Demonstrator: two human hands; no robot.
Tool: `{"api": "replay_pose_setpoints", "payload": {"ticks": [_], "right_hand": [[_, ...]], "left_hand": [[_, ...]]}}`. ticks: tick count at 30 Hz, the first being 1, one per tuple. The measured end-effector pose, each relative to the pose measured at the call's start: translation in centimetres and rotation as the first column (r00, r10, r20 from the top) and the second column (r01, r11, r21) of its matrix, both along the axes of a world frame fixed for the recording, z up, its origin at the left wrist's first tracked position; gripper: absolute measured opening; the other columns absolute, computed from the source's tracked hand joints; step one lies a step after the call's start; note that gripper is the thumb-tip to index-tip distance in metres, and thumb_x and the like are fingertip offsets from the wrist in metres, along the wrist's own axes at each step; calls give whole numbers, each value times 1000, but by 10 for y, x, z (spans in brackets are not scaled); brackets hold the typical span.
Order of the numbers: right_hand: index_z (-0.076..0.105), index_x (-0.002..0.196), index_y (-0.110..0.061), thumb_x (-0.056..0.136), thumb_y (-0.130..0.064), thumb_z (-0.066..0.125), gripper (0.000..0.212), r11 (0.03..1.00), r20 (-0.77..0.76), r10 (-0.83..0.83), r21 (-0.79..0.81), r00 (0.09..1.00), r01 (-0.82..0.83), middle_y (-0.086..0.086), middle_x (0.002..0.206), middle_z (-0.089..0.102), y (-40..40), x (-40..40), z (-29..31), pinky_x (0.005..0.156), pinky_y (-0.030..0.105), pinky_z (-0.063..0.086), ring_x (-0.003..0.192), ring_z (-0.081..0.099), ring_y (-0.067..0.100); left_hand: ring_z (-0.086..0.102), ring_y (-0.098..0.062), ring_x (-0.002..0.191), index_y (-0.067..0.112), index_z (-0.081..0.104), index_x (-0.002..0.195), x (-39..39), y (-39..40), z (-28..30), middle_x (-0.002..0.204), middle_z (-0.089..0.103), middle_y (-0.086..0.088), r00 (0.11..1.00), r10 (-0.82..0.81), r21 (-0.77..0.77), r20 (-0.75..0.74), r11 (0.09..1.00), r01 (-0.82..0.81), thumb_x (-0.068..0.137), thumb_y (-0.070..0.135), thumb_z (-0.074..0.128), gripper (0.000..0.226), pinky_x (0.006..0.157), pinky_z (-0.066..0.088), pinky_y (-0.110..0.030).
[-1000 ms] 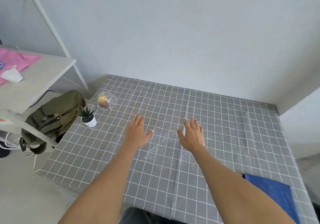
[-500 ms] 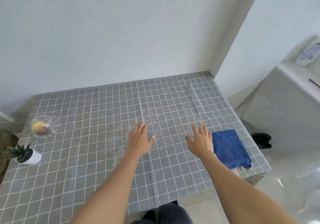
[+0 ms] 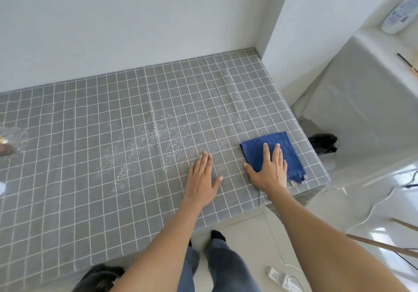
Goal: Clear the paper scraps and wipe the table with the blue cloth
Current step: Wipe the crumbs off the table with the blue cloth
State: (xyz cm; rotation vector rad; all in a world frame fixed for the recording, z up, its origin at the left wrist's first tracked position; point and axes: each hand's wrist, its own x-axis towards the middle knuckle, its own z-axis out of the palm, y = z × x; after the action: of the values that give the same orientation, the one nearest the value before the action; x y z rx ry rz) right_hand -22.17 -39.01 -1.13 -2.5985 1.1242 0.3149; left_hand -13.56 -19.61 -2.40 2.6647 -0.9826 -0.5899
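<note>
A folded blue cloth (image 3: pixel 257 151) lies near the right front corner of the table (image 3: pixel 67 178), which has a grey cover with a white grid. My right hand (image 3: pixel 269 169) rests flat on the cloth, fingers spread, not gripping it. My left hand (image 3: pixel 202 178) lies flat and open on the table just left of the cloth, holding nothing. Fine white specks of paper scraps (image 3: pixel 147 147) are scattered over the middle of the table, left of both hands.
A clear glass bowl (image 3: pixel 11 142) sits at the table's far left edge. White walls close the back and right. A black bag (image 3: pixel 323 142) lies on the floor right of the table. A power strip (image 3: pixel 280 278) and cables lie on the floor.
My view has swung right and closer. My right hand has moved right onto the blue cloth. My left hand has shifted right along the table, past the scraps.
</note>
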Motion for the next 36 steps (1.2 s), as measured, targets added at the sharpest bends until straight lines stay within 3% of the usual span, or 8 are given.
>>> {"api": "replay_pose_setpoints", "payload": {"ticks": [4, 10, 18, 22, 26, 29, 36], "right_hand": [[-9, 150, -21, 80, -75, 34, 99, 999, 33, -43, -22, 999, 43, 13, 156, -17, -1, -4, -10, 117, 45, -6, 144, -15, 26], [-13, 150, -22, 83, -71, 30, 93, 997, 90, -75, -19, 993, 77, 7, 157, -17, -1, -2, -19, 116, 44, -11, 144, -17, 21], [-5, 151, -19, 95, -43, 27, 69, 994, 85, -92, -50, 992, 96, 14, 157, -11, 1, 10, -23, 116, 48, -6, 145, -11, 26], [-5, 151, -25, 91, -53, 28, 74, 992, 117, -122, -19, 986, 125, 9, 157, -15, -3, 8, -24, 115, 47, -10, 144, -15, 22], [-5, 151, -27, 87, -60, 29, 80, 984, 120, -172, -17, 978, 175, 7, 158, -14, -3, 13, -23, 115, 48, -5, 145, -11, 21], [-4, 151, -28, 90, -57, 27, 74, 986, 109, -160, -33, 981, 165, 8, 158, -12, -5, 14, -22, 115, 48, -1, 145, -6, 23], [12, 150, -33, 97, -41, 27, 56, 984, 219, -179, 47, 959, 173, 2, 159, -3, -7, 15, -20, 115, 46, -10, 145, -8, 17]], "left_hand": [[-22, -13, 143, 17, -12, 150, -6, 3, -16, 156, -23, -1, 998, 5, -3, 64, 1000, -5, 96, 58, 15, 73, 119, -10, -37], [-13, -11, 146, 17, -3, 152, -11, 6, -29, 159, -11, 1, 981, 33, -37, 189, 999, -26, 98, 57, 18, 71, 119, -7, -37], [-14, -11, 146, 19, -6, 152, -11, 6, -28, 159, -13, 1, 982, 40, -14, 186, 999, -38, 97, 58, 18, 71, 120, -3, -39], [-13, -10, 146, 20, -6, 152, -11, 7, -28, 159, -12, 2, 981, 50, -24, 188, 999, -46, 98, 58, 19, 71, 120, -2, -39], [-12, -11, 146, 19, -5, 152, -12, 7, -29, 160, -11, 1, 980, 43, -23, 196, 999, -39, 97, 58, 18, 71, 120, -2, -39], [-14, -11, 146, 20, -7, 152, -11, 7, -29, 159, -13, 2, 979, 39, -12, 200, 999, -37, 97, 59, 16, 71, 120, -4, -38], [-21, -12, 144, 18, -14, 150, -8, 7, -25, 157, -21, 0, 987, 29, 15, 160, 999, -32, 96, 59, 10, 72, 120, -7, -38]]}}
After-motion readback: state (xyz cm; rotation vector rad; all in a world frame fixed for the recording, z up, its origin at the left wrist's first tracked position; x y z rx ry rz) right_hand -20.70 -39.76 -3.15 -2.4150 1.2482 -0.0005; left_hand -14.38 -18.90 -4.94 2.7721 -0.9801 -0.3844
